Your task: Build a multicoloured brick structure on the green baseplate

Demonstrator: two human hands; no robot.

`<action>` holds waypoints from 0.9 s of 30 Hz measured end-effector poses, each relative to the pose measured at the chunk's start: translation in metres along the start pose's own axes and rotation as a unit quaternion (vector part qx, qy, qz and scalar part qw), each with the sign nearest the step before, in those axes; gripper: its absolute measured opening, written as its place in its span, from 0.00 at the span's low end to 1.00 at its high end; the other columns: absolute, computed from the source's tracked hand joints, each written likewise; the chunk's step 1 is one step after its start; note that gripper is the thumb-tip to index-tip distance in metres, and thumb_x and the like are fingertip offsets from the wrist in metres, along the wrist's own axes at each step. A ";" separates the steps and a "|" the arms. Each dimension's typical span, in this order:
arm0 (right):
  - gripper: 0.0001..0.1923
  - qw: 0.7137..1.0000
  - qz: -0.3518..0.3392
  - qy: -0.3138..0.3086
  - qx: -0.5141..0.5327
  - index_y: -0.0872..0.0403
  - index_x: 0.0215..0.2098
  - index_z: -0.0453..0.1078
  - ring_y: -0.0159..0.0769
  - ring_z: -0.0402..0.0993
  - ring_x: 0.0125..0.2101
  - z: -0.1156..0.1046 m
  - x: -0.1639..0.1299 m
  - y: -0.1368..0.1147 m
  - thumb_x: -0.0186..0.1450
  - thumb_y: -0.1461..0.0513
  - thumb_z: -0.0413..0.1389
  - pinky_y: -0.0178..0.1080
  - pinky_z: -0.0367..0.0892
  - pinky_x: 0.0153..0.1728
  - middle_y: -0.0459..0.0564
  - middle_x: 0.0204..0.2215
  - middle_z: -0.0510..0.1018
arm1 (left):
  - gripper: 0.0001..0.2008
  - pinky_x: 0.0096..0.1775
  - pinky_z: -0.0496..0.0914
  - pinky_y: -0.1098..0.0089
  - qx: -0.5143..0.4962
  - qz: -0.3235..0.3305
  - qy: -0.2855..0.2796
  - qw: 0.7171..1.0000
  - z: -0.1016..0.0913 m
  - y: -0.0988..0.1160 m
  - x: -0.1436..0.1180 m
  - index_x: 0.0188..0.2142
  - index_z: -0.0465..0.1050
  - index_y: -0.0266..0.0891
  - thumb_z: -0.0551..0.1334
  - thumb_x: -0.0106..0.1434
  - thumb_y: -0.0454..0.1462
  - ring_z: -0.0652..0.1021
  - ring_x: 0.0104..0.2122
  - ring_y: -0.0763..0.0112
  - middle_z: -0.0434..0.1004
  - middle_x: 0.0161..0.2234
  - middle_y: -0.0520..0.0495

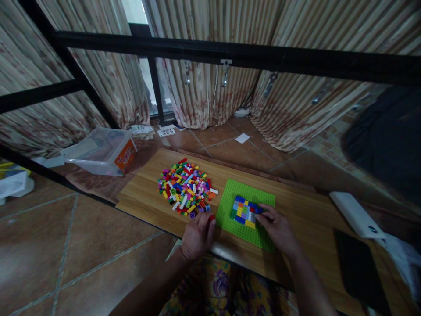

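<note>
Looking down at a wooden tabletop point(305, 210), you see your two bare hands working at toy building bricks. Your left hand point(197, 235) rests on the near edge of the tabletop with its fingers curled; a small red brick point(211, 217) seems pinched at its fingertips, though the dim view makes that uncertain. Just beyond this hand lies one loose pile of bricks point(184, 188), far too many to count, in red, yellow, green, blue, white and pink.

Your right hand point(278, 226) lies on one green baseplate point(250, 193), which sits flat on the tabletop just right of the pile. Its fingertips press on the right edge of one small patch of joined bricks point(245, 210), blue, yellow, red and green, fixed near the middle of the plate. This hand is narrow and grips nothing.

Each brick is probably light, stiff plastic, smooth and a little slippery; pinch it by its two long sides. The baseplate is thin and may flex or slide, so steady it flat.

One clear plastic tub point(101, 151) with an orange label rests on the floor to the left. One white slab point(357, 213) and one dark flat thing point(360, 267) lie at the right.
</note>
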State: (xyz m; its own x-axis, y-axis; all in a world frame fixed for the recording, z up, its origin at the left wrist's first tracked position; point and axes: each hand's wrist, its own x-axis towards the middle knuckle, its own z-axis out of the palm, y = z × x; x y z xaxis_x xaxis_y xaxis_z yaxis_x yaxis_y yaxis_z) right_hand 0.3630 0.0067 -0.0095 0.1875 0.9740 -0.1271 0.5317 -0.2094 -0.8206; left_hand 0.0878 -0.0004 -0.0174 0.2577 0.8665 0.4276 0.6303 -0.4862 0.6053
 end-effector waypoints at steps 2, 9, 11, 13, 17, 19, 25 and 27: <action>0.27 1.000 0.008 0.006 -0.008 0.54 0.53 0.67 0.40 0.77 0.35 0.000 0.001 0.001 0.59 0.49 0.55 0.42 0.67 0.39 0.50 0.33 0.81 | 0.08 0.39 0.73 0.66 -0.002 -0.005 -0.002 1.000 0.000 0.000 0.000 0.46 0.65 0.40 0.54 0.67 0.35 0.76 0.37 0.66 0.75 0.37 0.45; 0.26 0.997 0.038 0.039 -0.063 0.54 0.47 0.70 0.41 0.77 0.31 0.003 0.006 0.000 0.57 0.47 0.56 0.41 0.66 0.34 0.50 0.29 0.81 | 0.11 0.42 0.74 0.66 -0.003 -0.010 -0.001 1.000 0.002 -0.001 -0.001 0.49 0.65 0.40 0.53 0.68 0.36 0.77 0.41 0.66 0.76 0.41 0.43; 0.24 0.997 0.033 0.036 -0.061 0.54 0.44 0.71 0.40 0.76 0.30 0.002 0.007 0.000 0.57 0.48 0.56 0.41 0.66 0.33 0.50 0.28 0.80 | 0.12 0.43 0.74 0.65 0.002 -0.016 0.003 1.000 0.003 -0.001 -0.002 0.51 0.64 0.39 0.53 0.68 0.35 0.78 0.42 0.65 0.76 0.42 0.42; 0.23 0.997 0.029 0.040 -0.057 0.54 0.43 0.71 0.40 0.76 0.29 0.002 0.006 0.001 0.57 0.47 0.56 0.41 0.66 0.33 0.50 0.28 0.80 | 0.14 0.43 0.74 0.65 0.008 -0.023 0.008 1.000 0.003 0.000 -0.002 0.53 0.63 0.39 0.53 0.68 0.35 0.78 0.43 0.64 0.77 0.44 0.41; 0.24 0.996 0.016 0.077 -0.031 0.55 0.45 0.70 0.40 0.76 0.30 0.006 -0.008 -0.014 0.59 0.47 0.56 0.41 0.67 0.32 0.50 0.28 0.80 | 0.15 0.42 0.75 0.65 0.006 -0.030 0.023 0.999 0.004 0.001 -0.004 0.54 0.61 0.39 0.53 0.68 0.36 0.79 0.41 0.65 0.77 0.44 0.41; 0.23 0.997 -0.011 0.073 -0.002 0.54 0.46 0.69 0.39 0.76 0.29 0.018 -0.017 -0.034 0.60 0.48 0.55 0.40 0.67 0.32 0.49 0.28 0.79 | 0.14 0.40 0.75 0.66 0.003 -0.034 0.033 0.999 0.004 0.001 -0.004 0.53 0.61 0.39 0.53 0.68 0.36 0.79 0.39 0.66 0.77 0.42 0.42; 0.17 0.989 -0.125 -0.055 -0.066 0.53 0.49 0.69 0.35 0.72 0.26 0.082 -0.025 -0.095 0.62 0.62 0.52 0.37 0.65 0.31 0.46 0.26 0.77 | 0.14 0.40 0.75 0.67 -0.005 -0.033 0.045 0.998 0.005 -0.004 -0.007 0.53 0.62 0.39 0.52 0.70 0.39 0.80 0.40 0.66 0.77 0.43 0.41; 0.21 0.984 -0.142 -0.067 -0.081 0.52 0.52 0.68 0.36 0.73 0.29 0.097 -0.023 -0.103 0.59 0.67 0.52 0.38 0.67 0.34 0.47 0.29 0.78 | 0.15 0.41 0.75 0.67 -0.005 -0.027 0.050 0.998 0.006 -0.007 -0.008 0.53 0.61 0.38 0.51 0.70 0.40 0.80 0.42 0.66 0.77 0.44 0.40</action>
State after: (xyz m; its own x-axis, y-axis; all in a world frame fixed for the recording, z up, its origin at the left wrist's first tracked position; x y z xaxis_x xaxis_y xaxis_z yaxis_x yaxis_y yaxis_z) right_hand 0.2239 0.0141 0.0236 -0.0924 0.9956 0.0147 0.6736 0.0734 -0.7355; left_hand 0.0854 -0.0029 -0.0288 0.1495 0.8762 0.4581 0.6331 -0.4408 0.6363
